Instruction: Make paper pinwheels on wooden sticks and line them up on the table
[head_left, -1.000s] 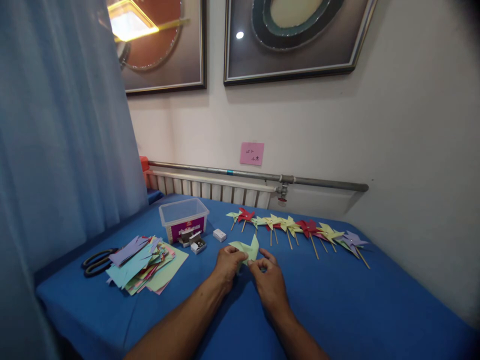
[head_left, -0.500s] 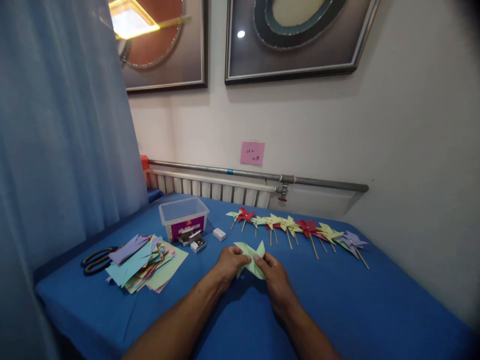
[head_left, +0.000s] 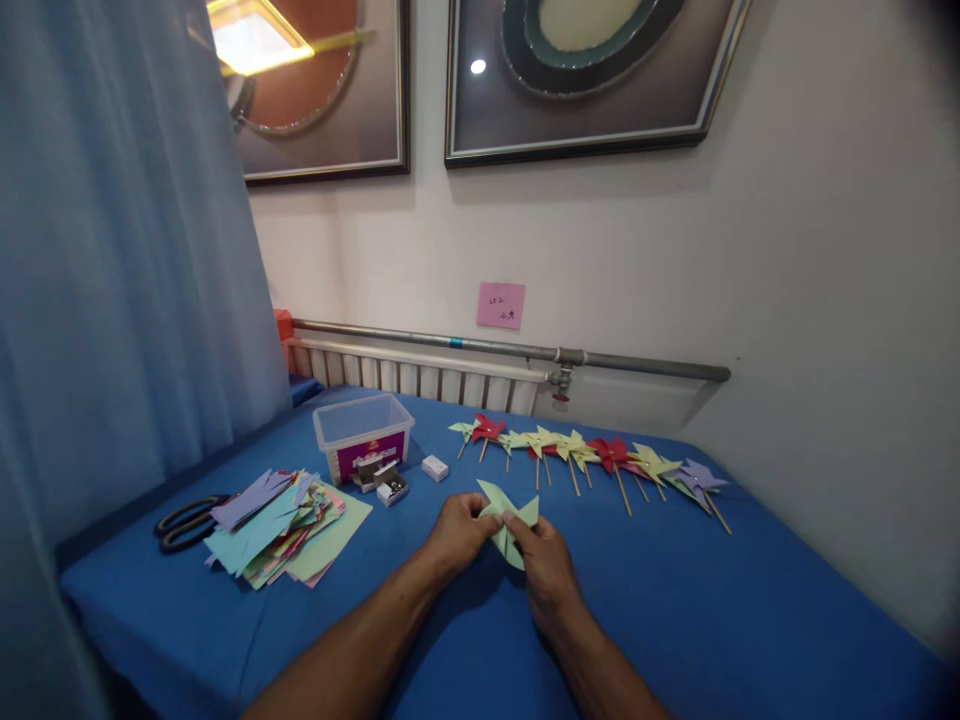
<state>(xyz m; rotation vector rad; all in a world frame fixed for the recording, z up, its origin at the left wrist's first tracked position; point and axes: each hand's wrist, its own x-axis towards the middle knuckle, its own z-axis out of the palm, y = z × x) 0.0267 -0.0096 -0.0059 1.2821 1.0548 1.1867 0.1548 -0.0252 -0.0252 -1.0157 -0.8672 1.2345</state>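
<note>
A pale green paper pinwheel [head_left: 507, 545] is held between both hands above the blue-covered table, its pointed blades folded in toward the middle. My left hand [head_left: 461, 528] pinches it from the left, thumb at the centre. From the right, my right hand [head_left: 546, 560] grips it, with that thumb also pressed at the centre. No stick shows on this pinwheel. Small white boxes lie beyond my left hand: a closed box [head_left: 435, 468] and an opened box [head_left: 392, 488] with small shiny pieces inside.
Finished pinwheels on sticks, such as a red one [head_left: 611, 455] and a purple one [head_left: 702, 478], lie in a row at the back right. A clear plastic tub [head_left: 365, 425], a pile of coloured paper [head_left: 259, 530] and black-handled scissors [head_left: 187, 522] are at left.
The green pinwheel has turned a little clockwise between my hands. Both thumbs have come together at its centre. The whole view has shifted slightly.
</note>
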